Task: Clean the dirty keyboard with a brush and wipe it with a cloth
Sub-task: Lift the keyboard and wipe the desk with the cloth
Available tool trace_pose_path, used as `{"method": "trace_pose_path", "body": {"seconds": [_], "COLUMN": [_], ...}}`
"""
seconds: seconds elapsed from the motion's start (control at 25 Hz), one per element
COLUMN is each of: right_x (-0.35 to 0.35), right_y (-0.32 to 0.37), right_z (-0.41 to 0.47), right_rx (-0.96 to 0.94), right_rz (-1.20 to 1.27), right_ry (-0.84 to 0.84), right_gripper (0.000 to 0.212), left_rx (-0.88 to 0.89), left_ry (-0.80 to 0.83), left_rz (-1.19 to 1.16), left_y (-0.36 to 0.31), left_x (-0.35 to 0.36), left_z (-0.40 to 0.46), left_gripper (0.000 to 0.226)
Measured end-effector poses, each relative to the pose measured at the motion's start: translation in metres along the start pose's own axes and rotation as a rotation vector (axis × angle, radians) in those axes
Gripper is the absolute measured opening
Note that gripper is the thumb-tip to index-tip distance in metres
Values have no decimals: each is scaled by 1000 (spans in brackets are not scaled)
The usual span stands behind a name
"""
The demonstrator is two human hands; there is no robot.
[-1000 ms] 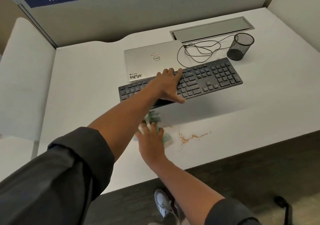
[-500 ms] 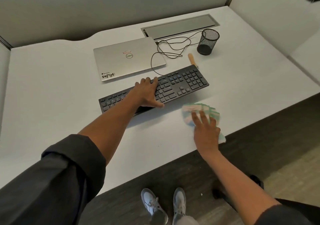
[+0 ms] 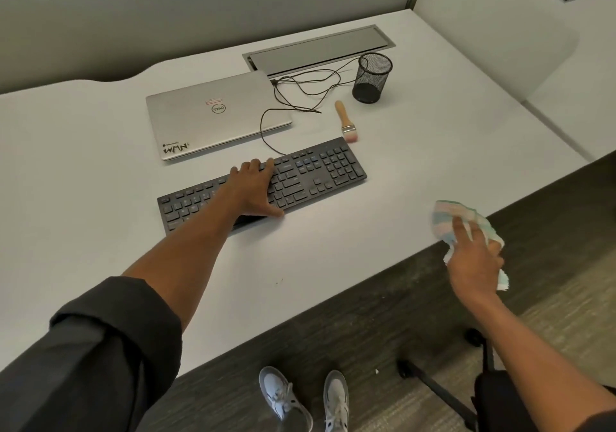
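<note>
The black keyboard [image 3: 320, 171] lies slanted across the middle of the white desk [image 3: 100, 171]. My left hand [image 3: 256, 188] spans its middle, fingertips at the far edge and thumb at the near edge, where a dark gap shows beneath. My right hand [image 3: 473, 258] holds a pastel striped cloth [image 3: 450, 213] at the desk's front right edge, and part of the cloth hangs past the edge. A small wooden-handled brush [image 3: 345, 121] lies on the desk just behind the keyboard's right end, away from both hands.
A closed silver laptop [image 3: 213, 118] sits behind the keyboard, with a loose black cable [image 3: 300, 95] beside it. A black mesh pen cup [image 3: 371, 78] and a metal cable hatch [image 3: 316, 48] are further back. Partition walls surround the desk. My shoes and a chair base show below.
My right hand has swept the cloth from the desk's front middle rightward to the front right edge. The crumbs seen earlier are out of sight. My left hand has stayed on the keyboard.
</note>
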State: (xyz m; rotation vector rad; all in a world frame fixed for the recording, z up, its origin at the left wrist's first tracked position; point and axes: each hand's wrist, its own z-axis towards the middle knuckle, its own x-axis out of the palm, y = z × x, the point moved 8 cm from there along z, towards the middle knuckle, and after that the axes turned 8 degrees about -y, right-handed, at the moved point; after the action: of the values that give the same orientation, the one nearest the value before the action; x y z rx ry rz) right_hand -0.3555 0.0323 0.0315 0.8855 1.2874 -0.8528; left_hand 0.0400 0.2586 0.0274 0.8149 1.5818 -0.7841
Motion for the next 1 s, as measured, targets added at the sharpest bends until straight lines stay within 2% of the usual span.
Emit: {"method": "trace_pose_path", "body": {"seconds": [0.08,0.2,0.28,0.36,0.48,0.6,0.72,1.0], "right_x": [-7,-17,-25,-32,-31,-26,-26,-1], "right_y": [-3,34,75,121,188,247,302,376], "right_z": [-2,-12,-23,-43,-90,-148,-197,-273], "right_rx": [-9,-111,-207,-334,-546,-709,-833,-1034], "right_rz": [27,65,102,131,178,253,293,173], "right_ry": [-27,-69,-103,-151,-157,-99,-54,114], "right_gripper": [73,73,74,78,85,87,81,69], "left_rx": [13,17,-1,-36,-84,-137,-275,-505], "left_ry": [-9,-13,-67,-160,-249,-317,-357,-285], "left_rz": [0,-8,-59,-159,-265,-278,-288,-327], "left_y": [-1,-7,-8,-4,12,35,59,86], "left_x": [-1,0,-1,-5,-6,1,13,61], "left_z": [1,-9,-21,-42,-89,-145,-199,-289], "left_gripper": [131,125,108,80,66,61,58,75]}}
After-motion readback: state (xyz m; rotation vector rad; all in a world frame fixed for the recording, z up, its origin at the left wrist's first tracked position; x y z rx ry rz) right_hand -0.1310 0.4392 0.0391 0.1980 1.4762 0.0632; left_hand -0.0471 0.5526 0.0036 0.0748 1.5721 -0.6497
